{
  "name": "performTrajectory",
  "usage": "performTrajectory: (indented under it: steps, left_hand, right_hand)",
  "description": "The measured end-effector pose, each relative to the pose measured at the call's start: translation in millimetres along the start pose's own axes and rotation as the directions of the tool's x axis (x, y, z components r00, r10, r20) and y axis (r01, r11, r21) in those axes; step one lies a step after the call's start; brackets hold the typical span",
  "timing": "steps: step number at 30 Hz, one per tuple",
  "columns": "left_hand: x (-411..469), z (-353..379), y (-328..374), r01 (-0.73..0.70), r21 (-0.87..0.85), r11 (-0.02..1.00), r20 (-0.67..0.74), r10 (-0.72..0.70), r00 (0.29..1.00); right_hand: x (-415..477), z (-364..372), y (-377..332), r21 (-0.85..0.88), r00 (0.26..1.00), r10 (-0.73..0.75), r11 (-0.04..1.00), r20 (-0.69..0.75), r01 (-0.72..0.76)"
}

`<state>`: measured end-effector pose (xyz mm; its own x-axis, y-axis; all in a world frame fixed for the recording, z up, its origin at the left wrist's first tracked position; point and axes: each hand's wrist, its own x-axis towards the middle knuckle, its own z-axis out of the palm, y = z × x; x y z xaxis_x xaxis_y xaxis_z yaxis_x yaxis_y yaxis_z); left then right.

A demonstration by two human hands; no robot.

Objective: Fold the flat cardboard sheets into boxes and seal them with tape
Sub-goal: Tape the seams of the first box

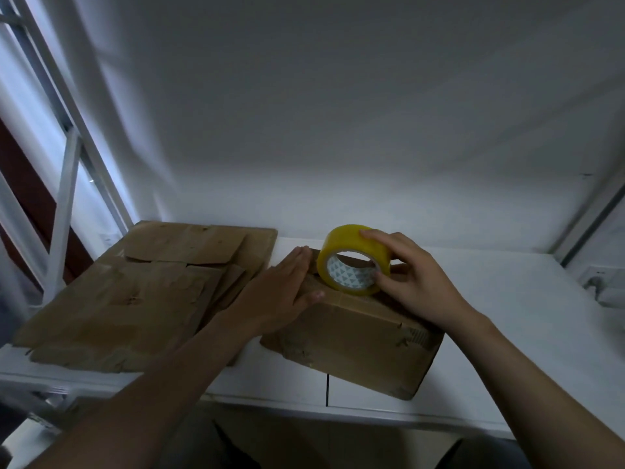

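White desk (507,316) holds a brown box (355,343). Left hand (284,292) presses flat on top so the flaps stay shut. Right hand (416,279) grips the yellow tape roll (351,262), ready to stick it down.

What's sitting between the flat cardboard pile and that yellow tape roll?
In the head view, the left hand, pressed flat on the box top, lies between the cardboard pile and tape roll.

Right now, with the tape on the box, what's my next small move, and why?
Probably draw the roll across the box top: your right hand grips it upright near the front edge while your left hand presses the top down.
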<state>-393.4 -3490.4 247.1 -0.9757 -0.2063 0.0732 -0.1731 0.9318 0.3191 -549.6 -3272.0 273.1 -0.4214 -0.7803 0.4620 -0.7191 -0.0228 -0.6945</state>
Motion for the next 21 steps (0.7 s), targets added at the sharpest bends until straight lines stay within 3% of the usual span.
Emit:
performTrajectory:
  steps: [6,9,13,21]
  left_hand:
    - [1,0,2,0.020,0.146,0.989,0.043,-0.027,0.999]
    - [2,-1,4,0.003,0.174,0.985,0.040,-0.010,0.999]
    - [4,1,4,0.003,0.209,0.978,0.050,-0.013,0.999]
    - [15,7,9,0.037,0.318,0.947,0.101,-0.072,0.992]
  right_hand:
    - [13,-27,-13,-0.277,0.999,-0.006,0.961,0.042,0.017]
    - [3,-49,-10,-0.332,0.997,0.042,0.943,0.071,-0.016]
    - [-9,-48,-2,-0.239,0.998,0.044,0.970,0.036,-0.034]
    - [-41,-21,23,0.077,0.977,0.009,0.997,-0.214,0.008]
